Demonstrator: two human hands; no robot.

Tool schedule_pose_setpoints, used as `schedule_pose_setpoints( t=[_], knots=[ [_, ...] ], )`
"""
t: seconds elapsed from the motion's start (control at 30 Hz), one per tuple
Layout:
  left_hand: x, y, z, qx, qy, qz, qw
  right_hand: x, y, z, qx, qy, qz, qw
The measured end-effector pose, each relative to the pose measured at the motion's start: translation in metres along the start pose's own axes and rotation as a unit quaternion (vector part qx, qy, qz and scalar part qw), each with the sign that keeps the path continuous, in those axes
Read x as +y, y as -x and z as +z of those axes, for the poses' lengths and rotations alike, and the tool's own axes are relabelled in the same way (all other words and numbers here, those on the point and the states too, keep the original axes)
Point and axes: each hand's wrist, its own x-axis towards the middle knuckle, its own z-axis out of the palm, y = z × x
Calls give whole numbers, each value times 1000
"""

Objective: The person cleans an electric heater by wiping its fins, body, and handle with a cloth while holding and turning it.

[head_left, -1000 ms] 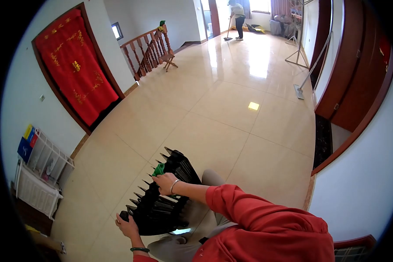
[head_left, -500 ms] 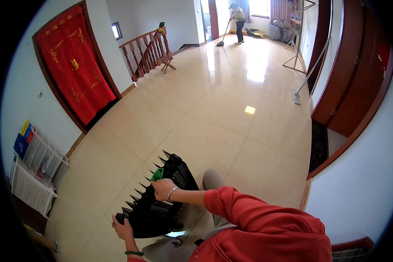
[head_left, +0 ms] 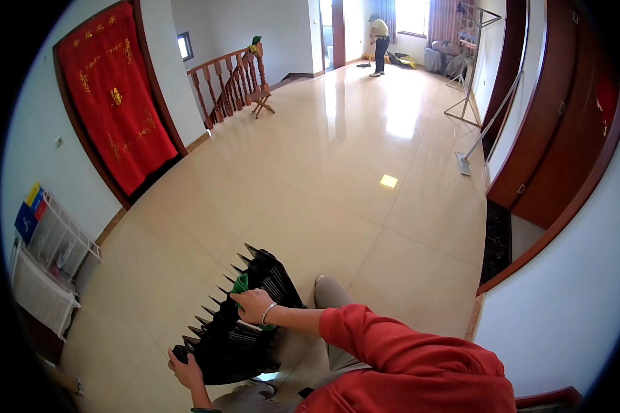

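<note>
Cloth [head_left: 241, 283], green and bunched, is showing in the head view beneath the right hand [head_left: 253, 306], which is grasping it against a black slatted object [head_left: 233, 352]. Left hand [head_left: 187, 372] is gripping that object's lower-left end. The object is lying tilted before the person's legs [head_left: 333, 294], its row of pointed fins facing left; whether it is touching the floor [head_left: 310, 206] cannot be told. A flat mop [head_left: 463, 165] is leaning at the right wall. A folding stool [head_left: 261, 103] is standing beside the wooden banister [head_left: 220, 84]. A second person [head_left: 379, 41] is standing at the far end.
</note>
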Motion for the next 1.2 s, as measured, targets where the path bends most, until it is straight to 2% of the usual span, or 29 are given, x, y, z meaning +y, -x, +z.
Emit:
schedule_pose_setpoints(
  t=[0.37,0.4,0.47,0.6,0.63,0.73,0.83,0.97,1.07,1.2],
  knots=[
    [9,1,1,1,-97,-23,995,4,6,8,34,-36,-31,998],
    [9,-2,-3,5,-102,-24,994,6,4,14,5,-30,-12,999],
    [12,-7,-3,-5,-190,27,981,10,1,25,-21,-24,5,999],
    [22,-24,-9,8,-242,105,965,14,0,24,-30,-18,7,999],
    [17,-25,0,64,-226,149,961,14,2,21,-25,-19,1,999],
    [11,-33,16,19,-150,142,978,7,7,12,-24,-19,-6,1000],
    [23,-25,8,5,-173,114,978,2,13,10,77,7,-41,996],
    [22,-22,9,32,-162,130,978,-3,17,12,69,28,-24,997],
    [17,-24,12,45,-154,144,976,-4,20,18,119,42,-36,991],
    [14,-28,15,21,-146,127,981,0,15,25,121,13,-35,992]
  ],
)
